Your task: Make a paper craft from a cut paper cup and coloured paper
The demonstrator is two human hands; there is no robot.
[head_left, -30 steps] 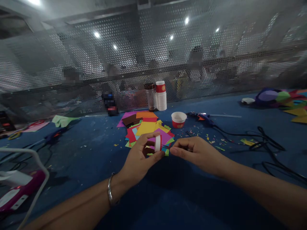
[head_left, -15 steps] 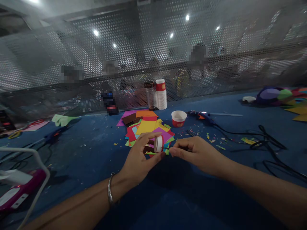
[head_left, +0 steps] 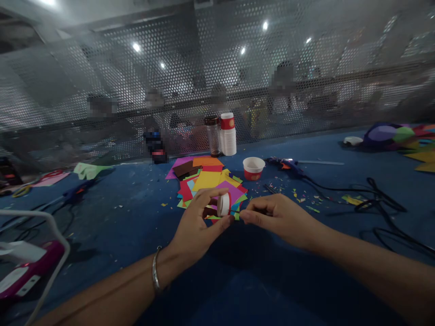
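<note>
Fingers of the left hand (head_left: pixel 195 226) are pinching a small white-and-red paper ring (head_left: pixel 224 204) above the scattered coloured paper squares (head_left: pixel 209 181), while the right hand (head_left: pixel 277 217), loosely curled, is nipping something unclear, near the apparently empty red-and-white paper cup (head_left: pixel 253 168).

I have a single view, from a camera on the person's head, looking forward and down across the blue tabletop (head_left: pixel 112 226). It sits close over the near edge, both forearms reaching in from below, and faces the perforated metal screen (head_left: pixel 102 90) at the far side.
</note>
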